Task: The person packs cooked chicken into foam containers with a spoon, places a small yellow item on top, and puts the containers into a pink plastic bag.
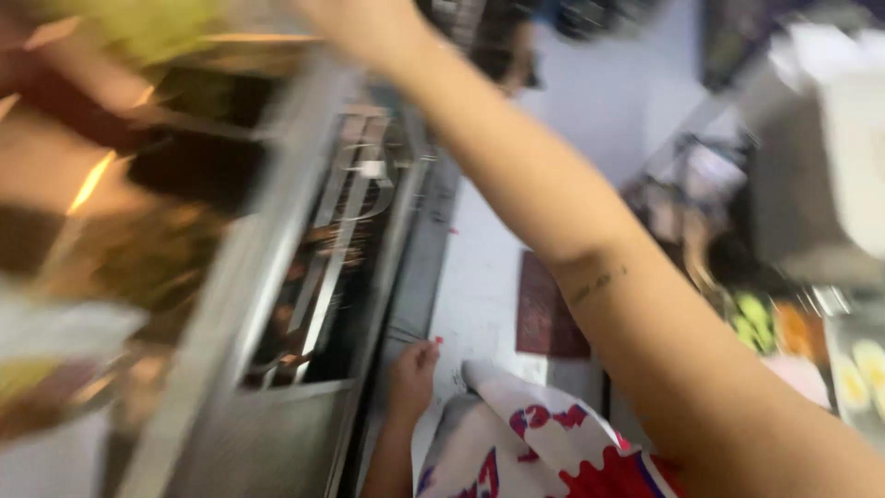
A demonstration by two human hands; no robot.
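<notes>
The right arm stretches up and away, its long axis slanting toward the top left; the right hand (355,23) is blurred at the frame edge, so its grip cannot be told. The left hand (412,373), fingers loosely curled and holding nothing, rests beside the metal grill (332,249), whose bars run lengthwise away from the person.

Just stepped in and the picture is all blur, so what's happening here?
A person is standing at a metal counter or appliance with a dark opening. Their right arm stretches up and across toward the top of the view, where the hand is cut off, so what it touches cannot be told. The left hand hangs low beside a white, red and blue patterned cloth.
</notes>
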